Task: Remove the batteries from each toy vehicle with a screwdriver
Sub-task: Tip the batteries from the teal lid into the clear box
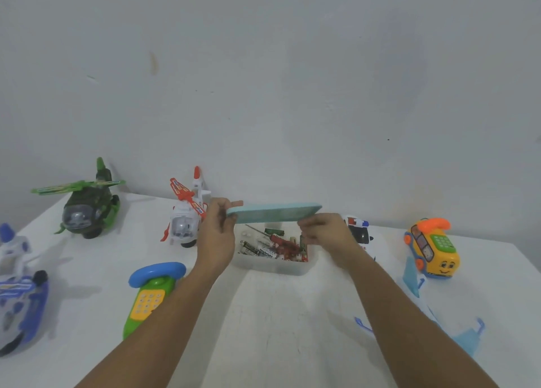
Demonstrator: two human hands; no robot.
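- A light blue flat rectangular lid [275,213] is held level just above a translucent plastic box [272,266] at the middle of the frame.
- The left hand [218,229] has its grip pinching the lid's left end. The right hand [325,231] has its grip curled round the lid's right end.
- Inside the open box lie several loose batteries [259,250] and a red-handled screwdriver [282,241], untouched. I cannot tell where those batteries came from.
- The toys stand around the box on the white table [278,329]:
  - a green camouflage toy helicopter [87,209] at the upper left
  - a white and red toy helicopter [186,220] just left of the left hand
  - a blue and white toy vehicle [17,294] at the left edge
  - a green toy phone with a blue handset [149,297] at the lower left
  - a white toy police car [363,236] behind the right wrist
  - a yellow phone-car with an orange handset [433,247] at the right
  - a white and pale blue toy plane [411,273], partly hidden by the right arm
- No toy shows an open battery compartment from here, and their undersides are hidden.
- As I judge it, the task is at its very start. The tool is not yet picked up, and every vehicle is left to unscrew and empty.
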